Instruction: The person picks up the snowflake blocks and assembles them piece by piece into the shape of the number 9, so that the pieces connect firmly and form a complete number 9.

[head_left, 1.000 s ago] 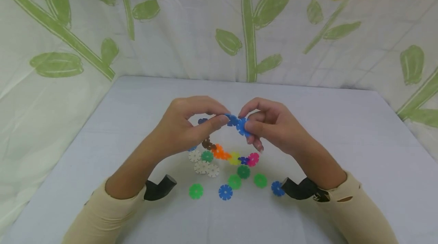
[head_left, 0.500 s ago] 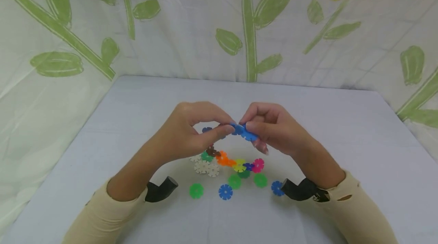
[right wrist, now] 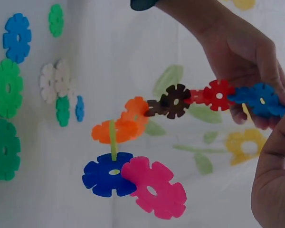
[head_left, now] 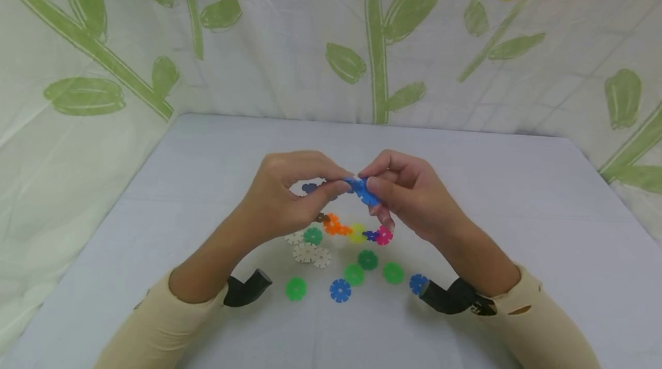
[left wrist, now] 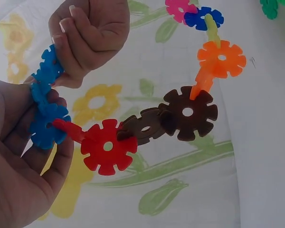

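In the head view, my left hand (head_left: pixel 289 191) and right hand (head_left: pixel 414 196) meet above the table. The left thumb and fingers pinch light-blue notched flower discs; the right pinches a light-blue flower disc (head_left: pixel 368 193) at the chain's end. It overlaps or touches its blue neighbour; how deeply the notches engage cannot be told. From the blue end, the hanging chain runs through a red disc (left wrist: pixel 108 147), a brown disc (left wrist: pixel 189 114), an orange disc (left wrist: pixel 222 58), a yellow disc (head_left: pixel 357 234) and a dark-blue disc (right wrist: pixel 109 175) to a pink disc (right wrist: pixel 154 187).
Loose discs lie on the white table (head_left: pixel 491 196) below the hands: white discs (head_left: pixel 305 253), a light-green disc (head_left: pixel 296 288), a dark-green disc (head_left: pixel 368 260) and a blue disc (head_left: pixel 340 290). Another blue disc (head_left: pixel 418 284) is partly covered by the black right wrist mount (head_left: pixel 447 298).
Both hands dip slightly, then rise again, and the hanging chain moves with them. The light-blue disc in the right fingers has turned, and it now sits closer to the left fingertips.
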Motion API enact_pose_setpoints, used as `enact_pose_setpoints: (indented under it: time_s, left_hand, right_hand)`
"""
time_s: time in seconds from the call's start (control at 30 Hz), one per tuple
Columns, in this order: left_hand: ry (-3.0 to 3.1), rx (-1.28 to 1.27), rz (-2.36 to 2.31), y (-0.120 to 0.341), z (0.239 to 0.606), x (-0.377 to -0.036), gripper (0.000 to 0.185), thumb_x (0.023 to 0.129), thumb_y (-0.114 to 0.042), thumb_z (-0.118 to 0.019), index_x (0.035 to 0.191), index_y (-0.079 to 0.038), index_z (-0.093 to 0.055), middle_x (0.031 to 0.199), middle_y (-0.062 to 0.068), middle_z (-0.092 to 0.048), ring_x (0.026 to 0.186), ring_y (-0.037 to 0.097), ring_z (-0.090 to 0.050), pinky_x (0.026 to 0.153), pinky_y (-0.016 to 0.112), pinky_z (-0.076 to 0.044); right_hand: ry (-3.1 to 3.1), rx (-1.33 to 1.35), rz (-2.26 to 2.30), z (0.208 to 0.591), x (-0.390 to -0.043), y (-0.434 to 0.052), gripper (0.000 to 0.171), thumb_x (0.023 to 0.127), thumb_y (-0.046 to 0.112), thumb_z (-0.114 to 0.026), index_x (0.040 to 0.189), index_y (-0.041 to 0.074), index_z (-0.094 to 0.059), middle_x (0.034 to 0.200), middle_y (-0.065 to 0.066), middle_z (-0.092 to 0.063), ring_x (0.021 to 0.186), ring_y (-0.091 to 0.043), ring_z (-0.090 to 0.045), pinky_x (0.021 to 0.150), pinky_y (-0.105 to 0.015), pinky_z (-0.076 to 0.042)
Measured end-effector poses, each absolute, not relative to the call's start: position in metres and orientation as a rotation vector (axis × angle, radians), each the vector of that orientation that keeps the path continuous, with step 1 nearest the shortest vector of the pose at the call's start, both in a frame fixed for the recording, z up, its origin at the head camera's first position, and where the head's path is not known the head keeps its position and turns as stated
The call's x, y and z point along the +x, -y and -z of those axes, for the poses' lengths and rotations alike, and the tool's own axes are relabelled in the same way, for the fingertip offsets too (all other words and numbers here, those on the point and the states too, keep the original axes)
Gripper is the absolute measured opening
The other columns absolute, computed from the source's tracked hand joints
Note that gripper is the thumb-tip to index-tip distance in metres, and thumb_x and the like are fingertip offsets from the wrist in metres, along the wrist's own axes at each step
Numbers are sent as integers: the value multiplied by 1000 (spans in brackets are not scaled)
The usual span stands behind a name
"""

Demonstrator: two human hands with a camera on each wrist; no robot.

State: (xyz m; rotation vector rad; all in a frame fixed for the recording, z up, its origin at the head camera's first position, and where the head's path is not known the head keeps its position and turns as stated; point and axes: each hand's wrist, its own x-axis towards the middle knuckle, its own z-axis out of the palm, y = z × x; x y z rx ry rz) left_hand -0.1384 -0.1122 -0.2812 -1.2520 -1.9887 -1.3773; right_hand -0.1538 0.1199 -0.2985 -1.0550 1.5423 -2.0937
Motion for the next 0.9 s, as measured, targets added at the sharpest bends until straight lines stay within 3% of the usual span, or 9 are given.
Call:
enact_pose_setpoints:
  time_s: [0.13, 0.33, 0.57, 0.77, 0.9]
  left_hand:
    - [1993, -1260, 1367, 113, 283, -141, 14, 83, 6, -77, 95, -1, -77, 86, 0, -74, 78, 7, -67, 66, 26, -55]
    - [2105, -1240, 1306, 120, 278, -145, 15, 87, 4, -75, 100, -2, -74, 91, -1, -73, 82, 9, -67, 74, 28, -57]
    - [2428, -1224, 1300, 128, 272, -139, 50, 82, -25, -86, 125, -11, -65, 115, -5, -68, 100, 9, -65, 81, 27, -56]
    - [2417, -1249, 1317, 134, 268, -137, 38, 80, -21, -87, 114, -12, -71, 95, -8, -70, 83, 9, -65, 73, 28, -58]
    - [2393, -1232, 1287, 145, 259, -133, 39, 78, -20, -88, 114, -13, -73, 90, -9, -69, 73, 7, -62, 64, 27, -56]
  right_hand:
    - [-1602, -1045, 2103, 299, -154, -118, 9, 98, 12, -66, 105, 5, -66, 76, -3, -68, 62, -12, -62, 52, -22, -52]
    - [-1660, -980, 2127, 299, -152, -113, 10, 101, 9, -61, 109, 5, -61, 76, -3, -66, 63, -13, -60, 55, -23, -53]
    - [-1660, -1025, 2107, 298, -149, -104, 12, 102, 7, -58, 111, 5, -51, 74, -6, -65, 57, -18, -58, 54, -25, -53]
    - [-1714, -1135, 2015, 309, -159, -100, 8, 105, 13, -54, 106, 5, -52, 73, -10, -64, 53, -23, -56, 50, -30, -53]
    - [-2152, -1291, 1483, 322, -175, -100, 7, 102, 8, -55, 107, 7, -60, 83, -3, -68, 64, -17, -62, 58, -31, -55]
